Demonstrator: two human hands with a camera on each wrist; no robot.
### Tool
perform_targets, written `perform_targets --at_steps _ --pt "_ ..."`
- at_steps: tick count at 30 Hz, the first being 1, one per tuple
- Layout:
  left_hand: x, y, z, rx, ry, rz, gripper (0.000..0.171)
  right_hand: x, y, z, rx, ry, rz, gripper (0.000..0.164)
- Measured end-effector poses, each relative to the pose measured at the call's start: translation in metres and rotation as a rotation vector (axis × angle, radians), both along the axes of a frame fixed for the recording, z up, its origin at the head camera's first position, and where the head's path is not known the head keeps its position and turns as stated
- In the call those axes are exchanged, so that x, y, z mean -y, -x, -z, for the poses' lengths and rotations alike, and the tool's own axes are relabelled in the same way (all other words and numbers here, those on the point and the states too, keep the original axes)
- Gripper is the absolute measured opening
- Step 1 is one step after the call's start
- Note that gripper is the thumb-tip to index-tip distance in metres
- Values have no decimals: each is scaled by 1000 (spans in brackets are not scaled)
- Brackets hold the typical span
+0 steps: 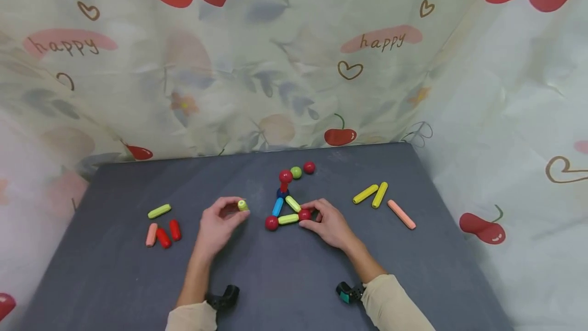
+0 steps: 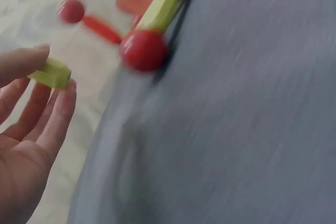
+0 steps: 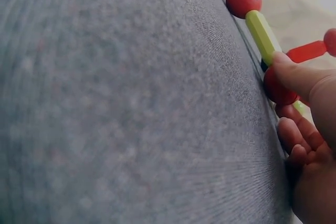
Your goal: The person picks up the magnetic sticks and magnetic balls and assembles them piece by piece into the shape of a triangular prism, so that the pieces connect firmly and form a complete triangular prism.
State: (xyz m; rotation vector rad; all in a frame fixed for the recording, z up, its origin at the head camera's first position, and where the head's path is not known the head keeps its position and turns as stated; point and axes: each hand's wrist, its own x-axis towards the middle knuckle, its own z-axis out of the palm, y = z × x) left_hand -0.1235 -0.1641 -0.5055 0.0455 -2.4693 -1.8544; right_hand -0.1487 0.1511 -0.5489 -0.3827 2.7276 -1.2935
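My left hand (image 1: 220, 225) pinches a yellow-green rod (image 1: 242, 205) above the table, left of a ball-and-rod frame. My right hand (image 1: 333, 225) grips the red ball (image 1: 304, 214) at the frame's right corner, thumb and fingers on either side of it. Two yellow-green rods meet at that ball; one (image 1: 288, 219) runs to another red ball (image 1: 271, 223) at the left corner. A blue rod (image 1: 277, 207) links the left corner to a dark blue ball (image 1: 283, 193). From there rises a red rod (image 1: 284, 186) topped by a red ball (image 1: 286, 176).
Behind the frame lie a green ball (image 1: 296, 172) and a loose red ball (image 1: 309, 167). To the right are two yellow rods (image 1: 365, 194) and a long pink rod (image 1: 401, 214). On the left lie a yellow-green rod (image 1: 159, 211), a pink rod (image 1: 151, 235) and two red rods (image 1: 175, 230).
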Motion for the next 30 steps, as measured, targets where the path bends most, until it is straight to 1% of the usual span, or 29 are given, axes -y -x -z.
perform_targets --at_steps 2,4,7,10,12,15,17,20,23,25,27,30 --pt "-22 6 4 0 -20 49 32 1 0 0 -3 12 -1 39" --pt "-37 7 7 19 -1 59 29 2 1 1 -2 13 3 38" --pt "-52 7 10 53 24 70 29 1 1 3 -2 11 6 38" --pt "-58 6 12 83 54 84 30 1 2 3 5 5 9 38" --pt "-59 6 13 90 59 91 30 1 2 2 11 0 10 38" --pt "-61 5 15 109 98 97 32 1 2 0 24 -7 2 38" --pt "-62 5 17 120 123 96 34 2 5 -4 31 -2 -9 35" --pt "-64 4 22 149 138 87 40 5 17 -16 10 5 -21 32" --pt "-65 4 24 159 123 79 43 13 37 -31 -64 4 -27 33" --pt "-65 4 24 155 136 77 43 22 52 -38 -120 -41 -44 37" --pt "-65 5 25 143 152 77 43 30 66 -44 -150 -92 -66 41" --pt "-66 5 25 135 176 80 42 42 83 -46 -146 -181 -89 45"
